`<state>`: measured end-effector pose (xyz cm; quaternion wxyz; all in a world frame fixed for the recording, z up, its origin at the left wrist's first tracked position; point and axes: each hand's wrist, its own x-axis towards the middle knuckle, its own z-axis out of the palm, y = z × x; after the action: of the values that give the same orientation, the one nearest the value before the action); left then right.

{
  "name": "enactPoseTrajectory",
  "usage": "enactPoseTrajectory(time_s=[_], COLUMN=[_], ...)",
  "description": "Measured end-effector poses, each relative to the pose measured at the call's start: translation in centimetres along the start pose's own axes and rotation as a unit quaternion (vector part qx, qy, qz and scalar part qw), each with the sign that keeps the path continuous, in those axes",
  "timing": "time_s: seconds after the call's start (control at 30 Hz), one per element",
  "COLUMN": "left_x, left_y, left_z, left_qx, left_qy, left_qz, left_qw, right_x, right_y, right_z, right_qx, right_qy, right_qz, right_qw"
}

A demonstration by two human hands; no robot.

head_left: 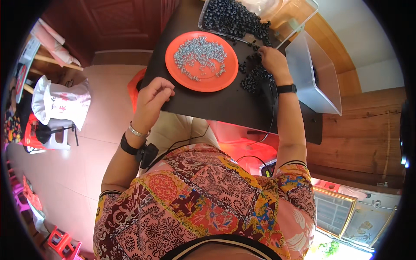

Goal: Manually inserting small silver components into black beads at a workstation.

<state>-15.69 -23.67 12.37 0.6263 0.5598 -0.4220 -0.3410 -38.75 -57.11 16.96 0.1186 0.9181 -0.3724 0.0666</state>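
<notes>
A round orange-red plate [201, 83] on the dark table holds many small silvery metal pieces [201, 50], heaped toward its far side. My left hand [157, 93] is just off the plate's near left rim, fingers curled and thumb pressed in; anything it holds is hidden. To the right of the plate, small black ring-like parts [255, 80] lie loose in a pile. My right hand [274, 63] reaches over the far end of this pile, fingertips pinched together among black parts. Whatever is between those fingertips is too small to make out.
Beyond the plate a clear plastic bin [221, 34] lies with many black parts spilling toward me. A translucent box [316, 82] stands right of my right forearm. The dark table [208, 106] ends close to my lap. A cable [274, 108] hangs over its front edge.
</notes>
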Motion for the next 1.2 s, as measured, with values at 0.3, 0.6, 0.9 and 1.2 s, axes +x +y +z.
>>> enactPoseTrajectory(time_s=[0.3,0.6,0.9,1.2], left_x=[0.2,1.9,2.9,9.3], left_y=[1.2,1.2,1.1,5.7], left_z=[0.0,2.0,2.1,8.3], left_qx=[-0.024,-0.082,-0.041,-0.196], left_qy=[0.015,-0.045,0.05,-0.086], left_qz=[-0.034,-0.073,-0.031,-0.057], left_qw=[0.999,0.993,0.997,0.975], right_x=[-0.4,-1.1,-3.0,-2.8], right_y=[0.2,-3.5,-6.6,-9.4], right_z=[0.2,-2.9,-3.3,-7.7], right_qx=[0.102,0.367,0.519,0.583], right_qy=[0.049,0.18,0.168,0.194], right_qz=[-0.019,-0.025,-0.054,-0.189], right_qw=[0.993,0.912,0.836,0.766])
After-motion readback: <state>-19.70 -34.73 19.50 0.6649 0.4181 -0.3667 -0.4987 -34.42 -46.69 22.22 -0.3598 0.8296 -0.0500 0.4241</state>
